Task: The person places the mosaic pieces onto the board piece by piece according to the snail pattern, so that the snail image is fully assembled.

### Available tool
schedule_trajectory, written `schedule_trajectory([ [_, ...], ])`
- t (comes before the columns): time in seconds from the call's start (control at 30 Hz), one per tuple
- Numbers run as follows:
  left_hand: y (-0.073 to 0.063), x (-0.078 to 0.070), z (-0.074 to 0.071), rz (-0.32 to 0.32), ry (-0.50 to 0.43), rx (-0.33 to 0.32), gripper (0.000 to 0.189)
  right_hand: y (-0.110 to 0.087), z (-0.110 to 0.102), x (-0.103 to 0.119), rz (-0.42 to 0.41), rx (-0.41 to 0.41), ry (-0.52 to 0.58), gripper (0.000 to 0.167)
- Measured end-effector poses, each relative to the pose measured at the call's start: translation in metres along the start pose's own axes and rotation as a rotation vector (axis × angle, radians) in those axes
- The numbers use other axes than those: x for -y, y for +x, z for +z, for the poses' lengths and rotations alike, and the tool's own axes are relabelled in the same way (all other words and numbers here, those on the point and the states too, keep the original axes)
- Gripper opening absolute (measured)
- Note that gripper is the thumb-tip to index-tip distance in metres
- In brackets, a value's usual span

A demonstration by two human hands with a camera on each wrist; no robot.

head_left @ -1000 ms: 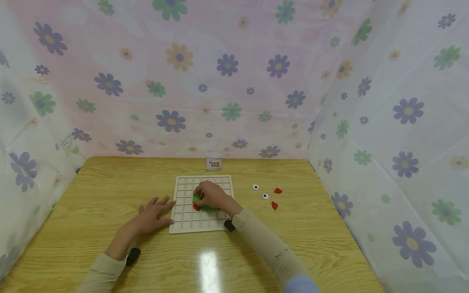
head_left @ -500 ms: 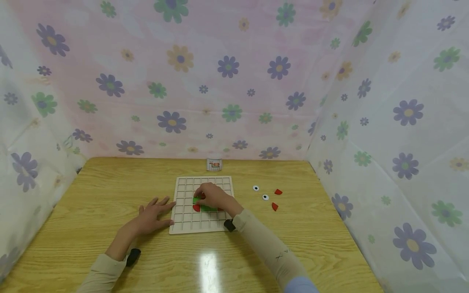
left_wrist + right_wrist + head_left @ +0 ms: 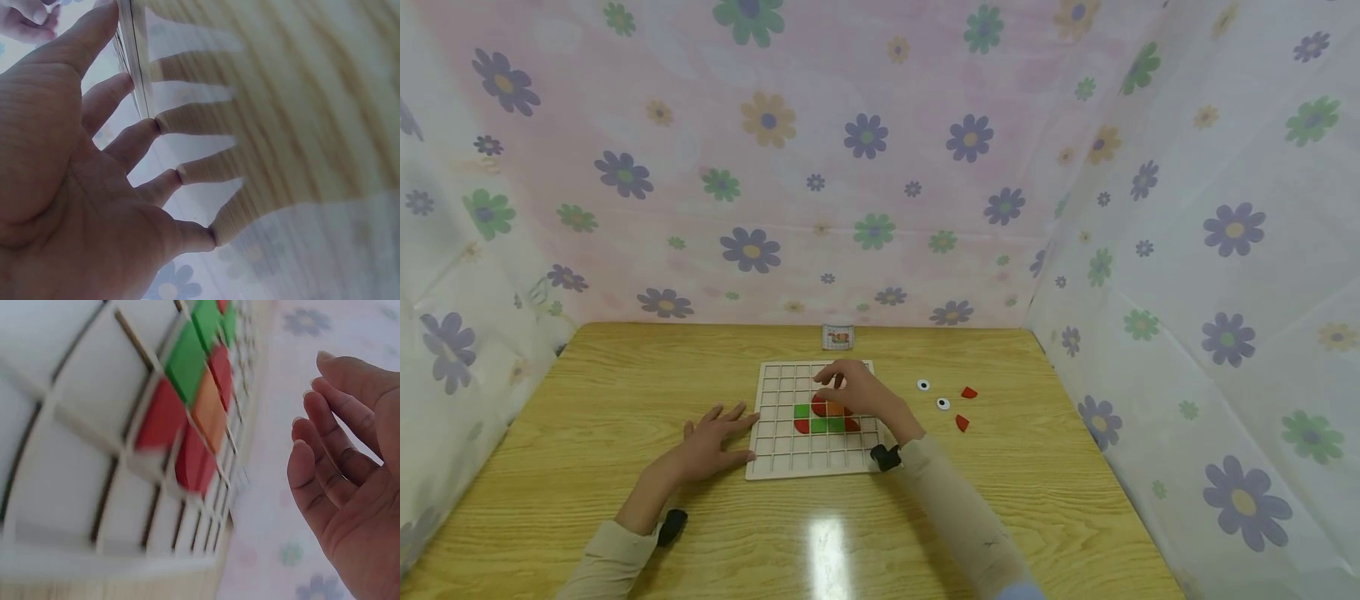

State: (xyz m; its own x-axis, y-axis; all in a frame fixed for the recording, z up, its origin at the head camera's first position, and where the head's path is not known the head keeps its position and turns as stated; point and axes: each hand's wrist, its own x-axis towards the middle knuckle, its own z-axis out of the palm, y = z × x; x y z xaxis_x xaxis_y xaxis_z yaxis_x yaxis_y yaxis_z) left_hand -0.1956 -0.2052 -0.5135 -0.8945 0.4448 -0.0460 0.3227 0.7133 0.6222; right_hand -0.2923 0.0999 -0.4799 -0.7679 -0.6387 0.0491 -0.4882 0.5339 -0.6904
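Observation:
A pale gridded board lies on the table with red, green and orange pieces set in its cells. Among them are a green square, a red rounded piece below it and an orange piece. My right hand hovers above the board's right part, fingers loosely bent and holding nothing; the right wrist view shows this hand apart from the board. My left hand rests spread on the table, its fingertips at the board's left edge. In the left wrist view its fingers are straight.
Right of the board lie two white eye discs and two red quarter-round pieces. A small picture card lies behind the board, near the wooden table's back edge. Flowered cloth hangs behind and at both sides.
My right hand has let go of the green square, lifted and shifted right. The green square stays on the board. My left hand has not moved.

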Motion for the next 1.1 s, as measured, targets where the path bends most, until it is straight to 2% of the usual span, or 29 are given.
schedule_trajectory([
  [0.13, 0.0, 0.0, 0.0, 0.002, -0.003, -0.005, 0.067, -0.025, -0.019, -0.015, 0.02, -0.097, 0.035, 0.027],
  [0.3, 0.001, 0.001, 0.0, 0.005, -0.002, -0.011, 0.067, -0.063, -0.038, -0.044, 0.115, -0.21, 0.026, 0.024],
  [0.63, 0.001, 0.001, 0.0, -0.007, -0.004, 0.012, 0.07, -0.144, -0.057, -0.097, 0.262, -0.296, -0.067, 0.024],
  [0.73, 0.0, 0.0, -0.001, -0.009, 0.0, 0.013, 0.069, -0.16, -0.06, -0.104, 0.313, -0.321, -0.063, 0.025],
  [0.87, -0.001, 0.001, -0.001, -0.004, 0.008, 0.005, 0.068, -0.177, -0.065, -0.104, 0.392, -0.315, -0.085, 0.03],
  [0.97, -0.001, 0.002, 0.0, 0.008, 0.006, -0.004, 0.069, -0.185, -0.069, -0.1, 0.437, -0.306, -0.096, 0.03],
  [1.1, 0.0, 0.003, 0.002, 0.018, 0.011, -0.009, 0.069, -0.19, -0.072, -0.097, 0.487, -0.304, -0.081, 0.023],
])
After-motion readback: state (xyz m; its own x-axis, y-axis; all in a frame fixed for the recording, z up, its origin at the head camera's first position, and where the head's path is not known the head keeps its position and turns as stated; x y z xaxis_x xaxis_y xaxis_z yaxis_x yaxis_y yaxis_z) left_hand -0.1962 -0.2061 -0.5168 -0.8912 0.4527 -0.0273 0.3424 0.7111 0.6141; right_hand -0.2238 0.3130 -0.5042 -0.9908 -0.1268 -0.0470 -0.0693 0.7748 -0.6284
